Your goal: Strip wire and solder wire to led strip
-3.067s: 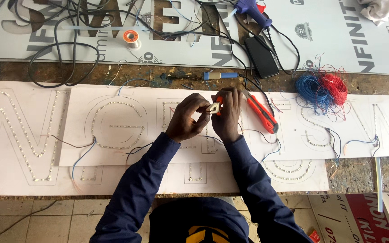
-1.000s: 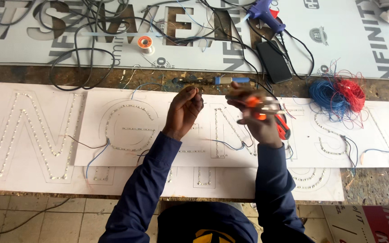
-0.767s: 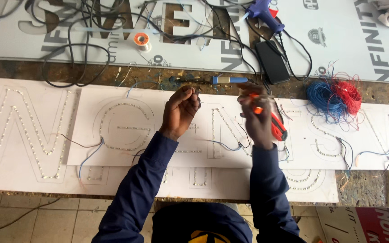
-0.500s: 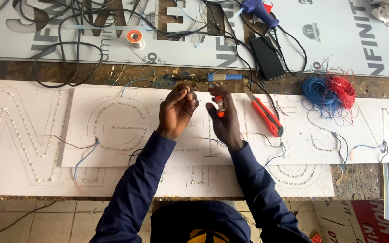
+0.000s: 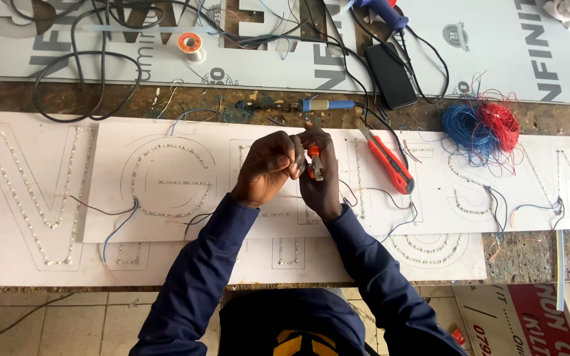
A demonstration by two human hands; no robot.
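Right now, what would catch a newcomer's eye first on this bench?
The two hands, left hand and right hand, meet mid-bench over white letter panels, the right holding a small orange-handled tool. To the right lie a red utility knife and a tangle of blue and red wire.

Right of the hands (image 5: 295, 173) lies a red utility knife (image 5: 388, 160); beyond it, tangled blue and red wire (image 5: 481, 125); a soldering iron (image 5: 318, 105) lies just ahead; the white panel (image 5: 166, 184) leftward offers open passage.
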